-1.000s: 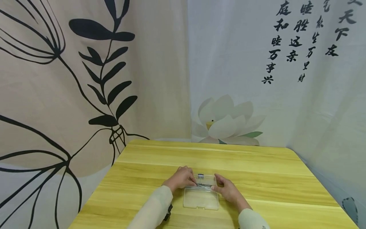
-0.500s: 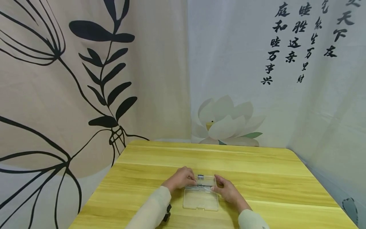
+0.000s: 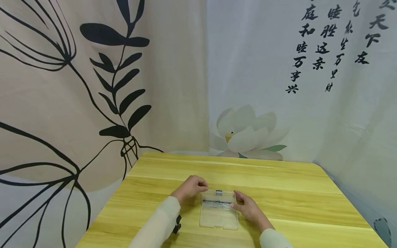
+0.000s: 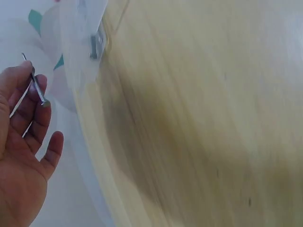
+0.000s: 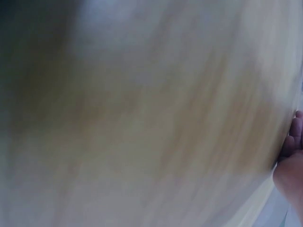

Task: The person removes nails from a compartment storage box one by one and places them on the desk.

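A clear plastic box (image 3: 218,219) lies opened out on the table, its lid towards me. Several long metal nails (image 3: 214,202) lie inside, across the hinge side of the back half. My left hand (image 3: 190,187) is off the box's back left corner. In the left wrist view, the thumb and fingers of that hand pinch one thin nail (image 4: 38,88), head downward; the ring and little fingers stay apart from it. My right hand (image 3: 248,206) holds the box's right side between thumb and fingers. Only part of this hand shows at the edge of the right wrist view.
The yellow wood-grain table (image 3: 279,186) extends around the box to its back edge. Behind it hangs a pale curtain (image 3: 173,86) printed with plants, a flower and dark writing. A small dark label or latch (image 3: 218,193) is on the box's back wall.
My left hand has come up out of the box and moved left and back, taking a nail with it. The right hand keeps its hold on the box's side.
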Action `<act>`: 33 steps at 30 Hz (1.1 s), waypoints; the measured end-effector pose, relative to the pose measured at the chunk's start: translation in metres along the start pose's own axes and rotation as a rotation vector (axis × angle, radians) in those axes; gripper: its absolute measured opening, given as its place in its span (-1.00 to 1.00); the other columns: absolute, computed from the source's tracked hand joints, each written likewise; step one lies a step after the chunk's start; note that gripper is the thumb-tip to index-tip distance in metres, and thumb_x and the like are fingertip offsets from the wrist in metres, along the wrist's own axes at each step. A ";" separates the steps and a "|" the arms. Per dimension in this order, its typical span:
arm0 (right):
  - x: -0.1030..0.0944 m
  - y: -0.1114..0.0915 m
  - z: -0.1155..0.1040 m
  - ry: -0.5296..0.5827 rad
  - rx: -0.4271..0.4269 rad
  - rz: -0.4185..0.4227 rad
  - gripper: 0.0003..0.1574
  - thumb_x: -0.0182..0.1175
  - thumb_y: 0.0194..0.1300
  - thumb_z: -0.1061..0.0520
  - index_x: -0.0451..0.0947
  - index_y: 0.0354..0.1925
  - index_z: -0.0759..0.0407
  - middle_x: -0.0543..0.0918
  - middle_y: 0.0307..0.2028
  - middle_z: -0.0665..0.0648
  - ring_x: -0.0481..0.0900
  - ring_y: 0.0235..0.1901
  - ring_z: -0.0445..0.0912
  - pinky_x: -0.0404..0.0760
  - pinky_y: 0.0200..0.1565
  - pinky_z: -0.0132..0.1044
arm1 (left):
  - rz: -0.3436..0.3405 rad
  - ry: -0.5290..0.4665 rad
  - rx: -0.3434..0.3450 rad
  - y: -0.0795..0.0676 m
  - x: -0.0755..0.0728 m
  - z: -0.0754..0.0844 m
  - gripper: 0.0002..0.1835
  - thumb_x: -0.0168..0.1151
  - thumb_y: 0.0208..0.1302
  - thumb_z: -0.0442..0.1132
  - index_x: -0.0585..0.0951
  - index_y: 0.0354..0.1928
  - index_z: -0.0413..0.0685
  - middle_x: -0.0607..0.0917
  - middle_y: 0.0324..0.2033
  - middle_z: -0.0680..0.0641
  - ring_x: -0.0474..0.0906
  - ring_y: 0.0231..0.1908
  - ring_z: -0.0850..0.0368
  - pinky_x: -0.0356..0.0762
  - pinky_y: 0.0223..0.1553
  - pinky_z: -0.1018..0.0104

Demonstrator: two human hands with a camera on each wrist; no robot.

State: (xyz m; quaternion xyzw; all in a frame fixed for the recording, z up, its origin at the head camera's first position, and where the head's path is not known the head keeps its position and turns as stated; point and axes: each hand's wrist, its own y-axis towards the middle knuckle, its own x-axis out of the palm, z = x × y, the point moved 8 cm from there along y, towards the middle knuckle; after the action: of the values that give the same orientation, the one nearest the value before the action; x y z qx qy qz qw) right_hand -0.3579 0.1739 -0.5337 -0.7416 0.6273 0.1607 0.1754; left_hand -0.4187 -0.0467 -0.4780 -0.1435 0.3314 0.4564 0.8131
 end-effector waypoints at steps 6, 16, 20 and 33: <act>-0.005 -0.002 0.001 -0.011 0.009 0.012 -0.13 0.32 0.33 0.08 0.20 0.46 0.30 0.35 0.34 0.41 0.32 0.30 0.32 0.26 0.27 0.22 | 0.019 -0.031 -0.034 -0.005 -0.021 -0.014 -0.84 0.25 0.40 -0.26 0.74 -0.18 -0.20 0.70 -0.30 0.05 0.59 -0.29 0.06 0.56 -0.26 0.21; -0.010 -0.002 0.003 -0.022 0.023 0.025 -0.14 0.31 0.34 0.09 0.20 0.46 0.31 0.36 0.32 0.42 0.33 0.29 0.32 0.28 0.26 0.21 | 0.040 -0.014 -0.068 -0.016 -0.054 -0.044 -0.83 0.21 0.43 -0.26 0.70 -0.17 -0.24 0.68 -0.28 -0.01 0.53 -0.28 -0.13 0.46 -0.28 0.17; -0.010 -0.002 0.002 -0.018 0.019 0.019 -0.13 0.31 0.34 0.07 0.20 0.46 0.31 0.35 0.33 0.42 0.32 0.30 0.32 0.28 0.27 0.21 | 0.045 0.007 -0.087 -0.021 -0.060 -0.056 -0.84 0.20 0.43 -0.27 0.70 -0.19 -0.21 0.69 -0.27 -0.01 0.52 -0.28 -0.02 0.45 -0.24 0.17; 0.000 -0.002 0.001 -0.001 -0.006 -0.004 -0.10 0.33 0.31 0.03 0.20 0.45 0.31 0.36 0.32 0.43 0.33 0.29 0.33 0.26 0.27 0.23 | 0.052 0.036 -0.158 -0.033 -0.059 -0.090 -0.90 0.26 0.37 -0.30 0.73 -0.26 -0.10 0.68 -0.32 0.05 0.47 -0.35 0.13 0.45 -0.30 0.20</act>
State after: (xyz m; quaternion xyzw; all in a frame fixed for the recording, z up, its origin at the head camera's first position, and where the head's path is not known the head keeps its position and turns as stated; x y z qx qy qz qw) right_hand -0.3562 0.1748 -0.5348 -0.7432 0.6253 0.1626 0.1738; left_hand -0.4491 -0.1510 -0.5074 -0.2068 0.3126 0.4994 0.7811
